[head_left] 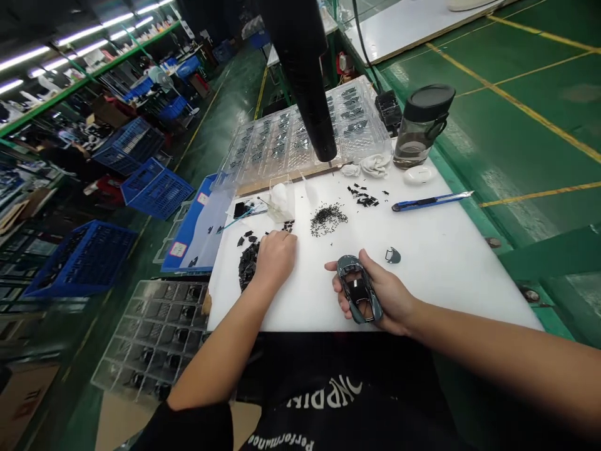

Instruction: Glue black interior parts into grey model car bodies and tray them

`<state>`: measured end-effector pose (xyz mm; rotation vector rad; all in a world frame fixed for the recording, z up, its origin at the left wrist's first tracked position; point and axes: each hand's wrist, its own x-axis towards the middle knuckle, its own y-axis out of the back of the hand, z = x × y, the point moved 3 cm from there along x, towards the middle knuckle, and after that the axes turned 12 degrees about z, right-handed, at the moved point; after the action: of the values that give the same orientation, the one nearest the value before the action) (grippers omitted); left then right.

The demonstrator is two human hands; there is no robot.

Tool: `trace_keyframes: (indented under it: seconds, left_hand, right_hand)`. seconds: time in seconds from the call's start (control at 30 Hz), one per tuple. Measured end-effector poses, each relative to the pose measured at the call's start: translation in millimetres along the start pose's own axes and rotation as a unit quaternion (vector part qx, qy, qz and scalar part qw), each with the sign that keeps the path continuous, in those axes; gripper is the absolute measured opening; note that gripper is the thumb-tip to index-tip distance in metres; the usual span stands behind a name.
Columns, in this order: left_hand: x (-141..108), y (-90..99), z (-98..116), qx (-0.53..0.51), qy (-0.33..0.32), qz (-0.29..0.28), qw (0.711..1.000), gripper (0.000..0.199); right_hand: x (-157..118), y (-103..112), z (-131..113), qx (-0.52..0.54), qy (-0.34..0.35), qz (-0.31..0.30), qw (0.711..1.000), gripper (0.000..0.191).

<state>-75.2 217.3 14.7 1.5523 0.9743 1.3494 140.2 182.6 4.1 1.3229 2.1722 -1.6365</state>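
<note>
Two bare hands are working over a white counter in the head view, and the work in hand centres on a dark teal model car body. The right hand is cradling that open shell just above the counter's near edge, its fingers curling under the body and its thumb pressing over the top. The left hand is resting on the counter beside a heap of black plastic pieces, its fingers bunched together and pointing down, though I cannot tell whether they are pinching anything. A small grey-blue shell part is lying just beyond the right hand, and a scatter of tiny black bits is spread between the two hands and a cluster of larger black fragments. A blue utility knife is lying to the right, while a glass flask with a black lid is standing near the far edge beside a white cloth. A clear plastic tray of black parts is resting beyond them. Blue plastic crates are sitting on the green floor at left. White lettering on the person's black shirt is showing upside down, with "performance" just readable, and the small labels on the blue board are too small to read.
</note>
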Motion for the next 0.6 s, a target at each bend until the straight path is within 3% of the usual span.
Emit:
trace_keyframes:
  seconds: [0.17,0.27,0.33,0.4,0.5,0.6]
  left_hand:
    - [5.8,4.7,-5.7,-0.023,0.028,0.049,0.998,0.021]
    - [2.0,18.2,-8.6,-0.157,0.097,0.106,0.977,0.02]
    - [-4.0,25.6,-8.5,-0.276,0.177,0.112,0.938,0.021]
    - [-10.5,29.3,-3.2,-0.365,0.24,0.081,0.896,0.023]
    - [-15.7,29.3,13.1,-0.481,0.264,0.032,0.835,0.026]
    - [-15.6,22.0,27.5,-0.576,0.26,0.024,0.775,0.028]
  right_hand:
    - [0.7,-1.8,-0.9,-0.001,0.002,0.003,1.0,0.055]
    - [0.9,-2.3,-0.6,-0.006,0.0,0.003,1.0,0.056]
    - [0.7,-2.0,-0.2,-0.012,-0.002,-0.001,1.0,0.056]
    - [0.4,-1.1,0.4,-0.015,-0.002,-0.003,1.0,0.056]
    - [0.9,1.9,1.5,-0.01,0.003,0.0,1.0,0.057]
    - [3.5,5.0,2.9,-0.01,0.002,0.001,1.0,0.055]
